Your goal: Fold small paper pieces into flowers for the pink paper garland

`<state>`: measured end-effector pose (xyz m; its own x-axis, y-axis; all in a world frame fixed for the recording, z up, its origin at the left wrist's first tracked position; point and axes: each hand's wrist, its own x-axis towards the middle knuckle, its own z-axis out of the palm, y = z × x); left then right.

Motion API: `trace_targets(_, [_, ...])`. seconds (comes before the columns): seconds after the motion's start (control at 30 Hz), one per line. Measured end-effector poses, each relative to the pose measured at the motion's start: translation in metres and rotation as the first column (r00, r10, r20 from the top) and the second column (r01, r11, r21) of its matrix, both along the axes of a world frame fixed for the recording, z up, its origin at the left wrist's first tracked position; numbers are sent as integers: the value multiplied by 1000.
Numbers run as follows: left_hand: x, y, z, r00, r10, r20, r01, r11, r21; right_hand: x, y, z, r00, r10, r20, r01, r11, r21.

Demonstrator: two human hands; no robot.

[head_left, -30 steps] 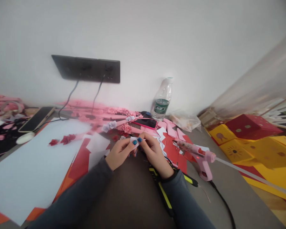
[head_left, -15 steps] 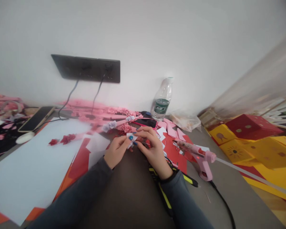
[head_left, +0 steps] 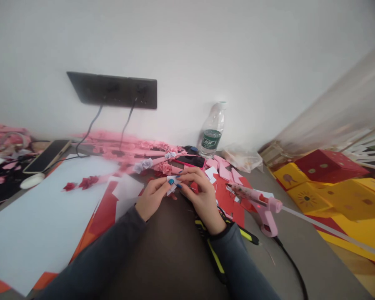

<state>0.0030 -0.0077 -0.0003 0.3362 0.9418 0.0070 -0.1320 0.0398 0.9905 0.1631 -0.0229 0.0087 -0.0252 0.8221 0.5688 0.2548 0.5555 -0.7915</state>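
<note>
Small white paper piece (head_left: 171, 181) pinched between both hands above mid-desk — left hand (head_left: 153, 199) and right hand (head_left: 200, 196), fingers closed on it. Desk (head_left: 175, 254) dark brown, littered with red and pink paper scraps (head_left: 228, 191). Pink glue gun (head_left: 262, 204) just right. Large white sheet (head_left: 40, 216) left. Behind — water bottle (head_left: 212, 131) against white wall (head_left: 187, 50), black socket strip (head_left: 112, 89).

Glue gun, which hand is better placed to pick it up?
Right, probably. The pink glue gun stands just beside the right hand; the left hand is farther away and pinches the white paper piece.
</note>
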Motion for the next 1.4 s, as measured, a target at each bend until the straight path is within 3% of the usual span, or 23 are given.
trace_targets(0.17, [-3,1,-2,999,10,-41,-9,1000,19,-1,-1,1,1000,11,26,-12,1000,24])
trace_targets(0.5, [0,-2,11,993,-8,-117,13,999,41,-2,-3,1,996,-66,67,61,996,69])
trace_targets(0.8, [-3,2,-4,993,59,-102,-52,996,71,-2,-3,1,997,0,73,-4,998,63])
trace_targets(0.97, [-3,-1,8,981,60,-183,-39,992,118,-3,-3,2,999,5,49,-8,999,46])
trace_targets(1.23, [1,0,8,998,45,-39,-40,992,118,-2,-2,2,999,-6,47,5,1000,17])
trace_targets(1.4, [0,-1,8,998,24,-55,-16,988,152,-2,-2,1,999,-33,35,32,999,35])
